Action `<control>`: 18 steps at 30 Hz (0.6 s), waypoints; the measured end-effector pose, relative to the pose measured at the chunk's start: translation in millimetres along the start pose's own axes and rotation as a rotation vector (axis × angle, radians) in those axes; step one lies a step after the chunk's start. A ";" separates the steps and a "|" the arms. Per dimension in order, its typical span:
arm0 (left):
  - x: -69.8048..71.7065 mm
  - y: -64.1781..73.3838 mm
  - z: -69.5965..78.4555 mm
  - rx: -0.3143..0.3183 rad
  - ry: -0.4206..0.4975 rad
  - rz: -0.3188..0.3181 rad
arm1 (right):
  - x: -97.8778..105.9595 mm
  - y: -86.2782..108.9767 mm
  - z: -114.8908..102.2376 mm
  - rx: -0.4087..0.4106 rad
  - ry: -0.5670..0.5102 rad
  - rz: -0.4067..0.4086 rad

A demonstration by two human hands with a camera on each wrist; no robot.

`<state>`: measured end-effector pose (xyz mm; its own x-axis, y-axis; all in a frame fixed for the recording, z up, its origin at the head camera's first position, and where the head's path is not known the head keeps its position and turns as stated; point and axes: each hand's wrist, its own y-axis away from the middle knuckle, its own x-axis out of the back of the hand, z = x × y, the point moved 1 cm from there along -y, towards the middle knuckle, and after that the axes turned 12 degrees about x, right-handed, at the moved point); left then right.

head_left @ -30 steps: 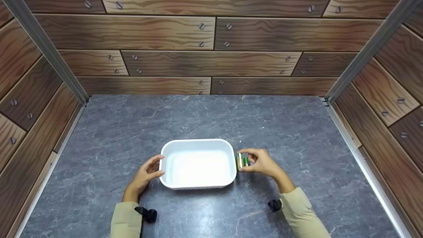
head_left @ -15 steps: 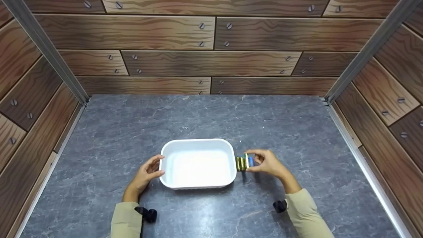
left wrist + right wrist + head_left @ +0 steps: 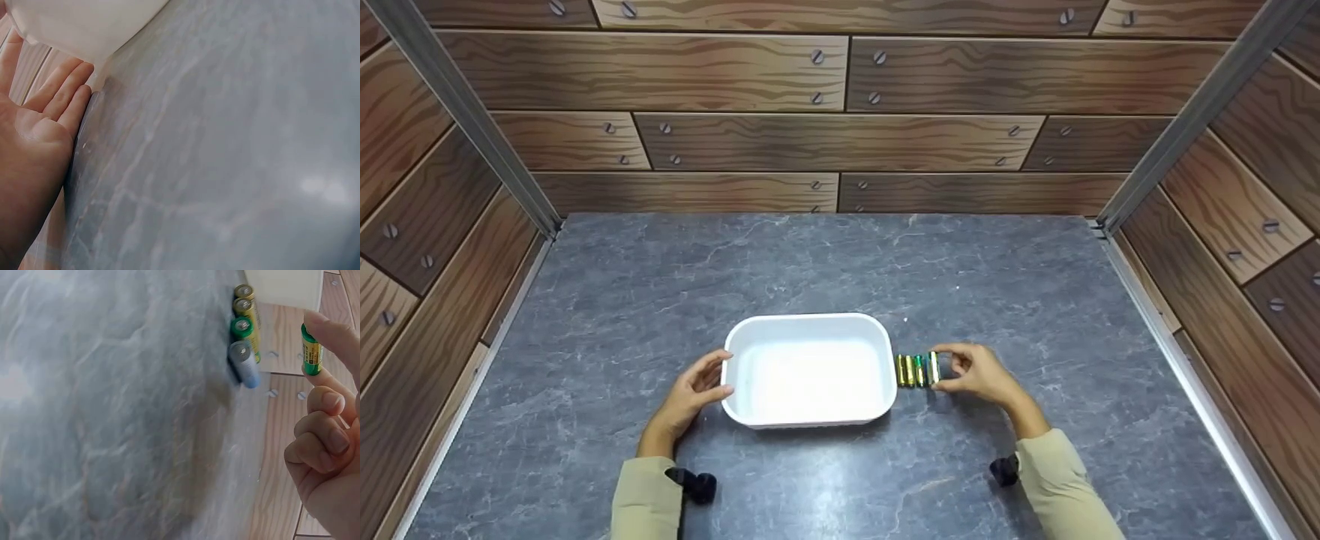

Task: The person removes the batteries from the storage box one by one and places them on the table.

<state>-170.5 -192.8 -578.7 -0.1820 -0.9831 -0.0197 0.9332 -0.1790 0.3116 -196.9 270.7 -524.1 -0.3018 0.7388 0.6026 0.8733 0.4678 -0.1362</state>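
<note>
A white rectangular basin (image 3: 810,375) stands on the table between the hands. My left hand (image 3: 690,390) rests against the basin's left end, fingertips and thumb at the rim; in the left wrist view its fingers lie fairly straight. Right of the basin, my right hand (image 3: 986,375) pinches a green-and-gold battery (image 3: 312,351) between thumb and index finger, the other fingers curled in. Several batteries lie side by side against the basin's right end: two gold ones (image 3: 243,299), a green-topped one (image 3: 243,329) and a pale blue one (image 3: 245,363) at the outer end, hidden behind the held battery in the head view.
The grey marbled table (image 3: 825,255) is bounded by wood-patterned panels (image 3: 840,142) at the back and both sides. Grey metal posts (image 3: 472,112) mark the rear corners. A black wrist camera (image 3: 701,487) sits at the left sleeve, another at the right.
My right hand has moved rightward along the batteries with the pinched one, away from the basin, uncovering those beside the basin. The left hand and basin have stayed put.
</note>
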 end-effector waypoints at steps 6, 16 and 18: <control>-0.7 1.0 0.7 -0.010 0.006 0.011 | 1.4 2.8 9.8 -0.021 0.009 -0.008; -0.5 0.5 0.5 0.001 0.011 0.005 | 2.7 4.4 20.3 -0.042 0.047 -0.016; -0.7 0.6 0.9 0.004 0.006 0.001 | 2.8 4.2 21.8 -0.045 0.056 -0.020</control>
<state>-170.0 -192.2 -577.6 -0.1794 -0.9835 -0.0252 0.9320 -0.1781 0.3158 -202.4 285.3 -540.1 -0.2984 0.7006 0.6482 0.8840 0.4589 -0.0890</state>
